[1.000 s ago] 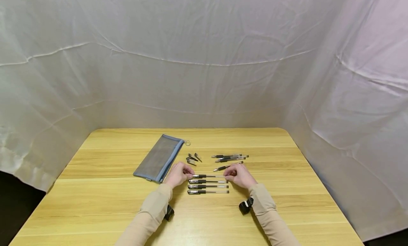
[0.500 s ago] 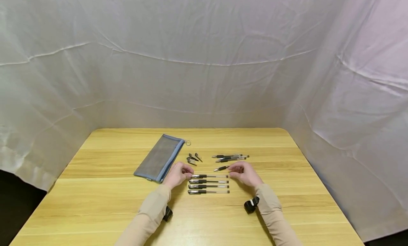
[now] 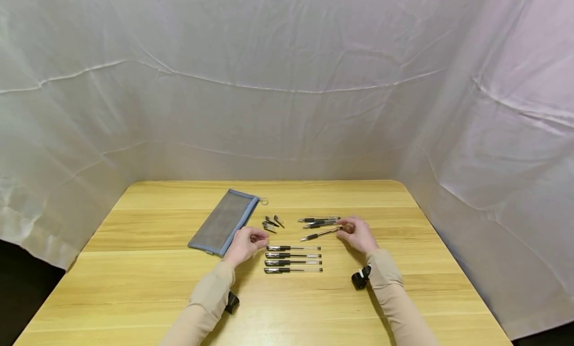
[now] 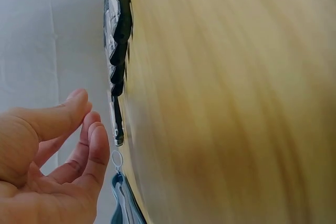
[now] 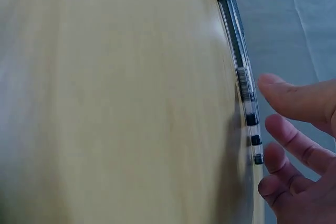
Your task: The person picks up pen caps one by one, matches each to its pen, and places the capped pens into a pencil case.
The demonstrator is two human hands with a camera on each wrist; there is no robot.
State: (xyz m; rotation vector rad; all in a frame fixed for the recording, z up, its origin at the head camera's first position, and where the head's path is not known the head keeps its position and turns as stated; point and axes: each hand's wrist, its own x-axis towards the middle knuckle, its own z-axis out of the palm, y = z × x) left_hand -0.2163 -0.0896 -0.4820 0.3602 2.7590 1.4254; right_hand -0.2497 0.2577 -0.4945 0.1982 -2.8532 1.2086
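Observation:
Several capped gel pens [image 3: 293, 255] lie in a neat row, black caps to the left. My left hand [image 3: 245, 244] hovers by the cap end of the farthest one, its fingers relaxed and nothing between them; the left wrist view shows a gap between thumb and fingers. My right hand [image 3: 358, 235] is at the rear end of an uncapped gel pen [image 3: 319, 234] that lies slanted behind the row. In the right wrist view its thumb and fingers are spread beside the clear pen barrels [image 5: 244, 82], holding nothing. More uncapped pens [image 3: 318, 221] lie just beyond.
A small group of loose pen caps [image 3: 270, 223] lies behind my left hand. The blue-edged mesh zip pouch [image 3: 221, 224], with a ring on its zipper, is flat on the wooden table [image 3: 148, 276] to the left. Grey curtain [image 3: 287, 111] surrounds the table's back and sides.
My right hand has let go of the farthest capped pen's end and moved right and back to the slanted uncapped pen. My left hand has drawn slightly left, off the cap.

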